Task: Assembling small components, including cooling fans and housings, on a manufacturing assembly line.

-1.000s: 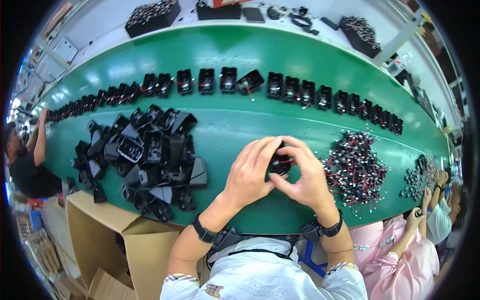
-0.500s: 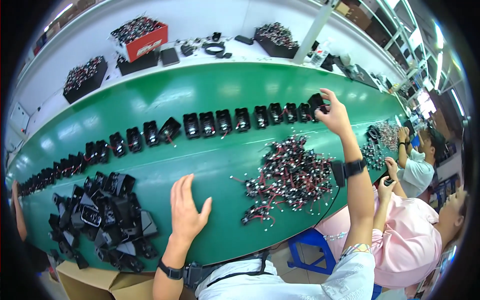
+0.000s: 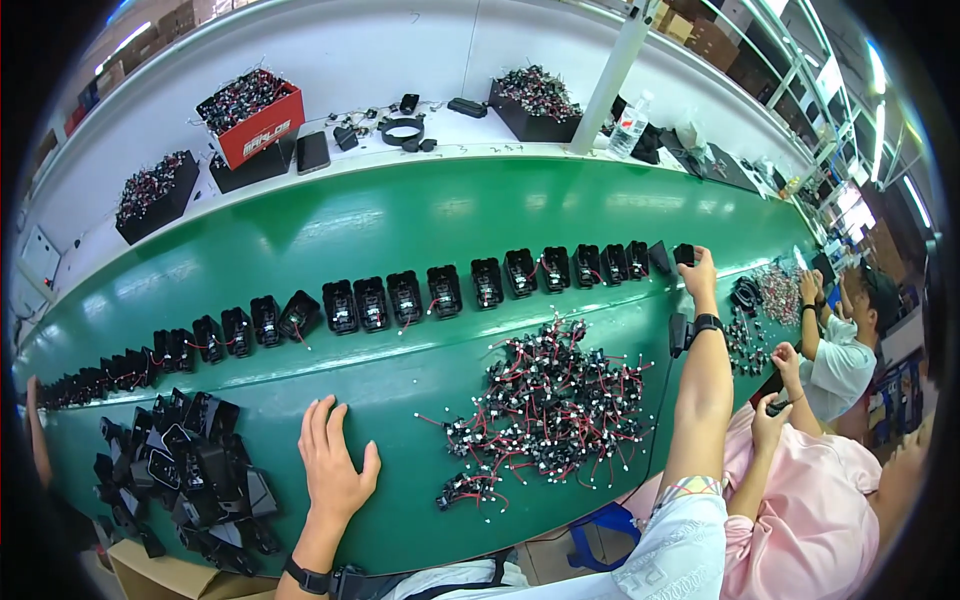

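The right hand (image 3: 701, 272) has its fingers closed on a black case (image 3: 685, 254) at the right end of a long row of cases (image 3: 443, 290) on the green surface (image 3: 400, 205). The left hand (image 3: 335, 475) holds nothing, its fingers spread, between a heap of small wired parts (image 3: 560, 400) and a pile of dark shells (image 3: 205, 465).

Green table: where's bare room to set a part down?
Bare: strip between black housing row and white ledge; patch between left hand and wire pile. Crowded: the pile itself, the housing heap at left, the row's right end by the right hand.
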